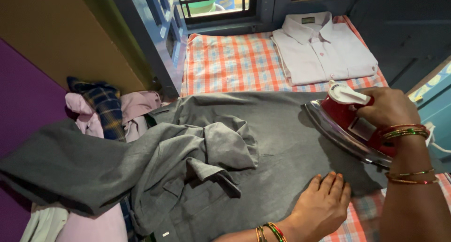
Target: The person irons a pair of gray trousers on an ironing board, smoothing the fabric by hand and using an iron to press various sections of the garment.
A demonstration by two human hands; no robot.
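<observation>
Soft grey garment [225, 162], rumpled at left, smoothed at right, across checked orange-and-blue surface [230, 63]. Left hand [322, 206] flat, fingers spread, pressing cloth. Right hand [387, 108] clenched around handle of red, chrome-soled iron [350, 124] on the fabric's right edge. Folded white shirt [324, 49] behind; heaped clothes [112, 110] far left.

One head-worn camera here, looking steeply down and slightly forward from above the ironing surface, close enough that the grey garment [244, 148] fills the middle of the frame. It faces toward the barred window [213, 2] at the top edge, with the checked cloth [230, 63] running away from the viewer. Forearms enter from the bottom right, so the wearer stands at the near edge.
</observation>
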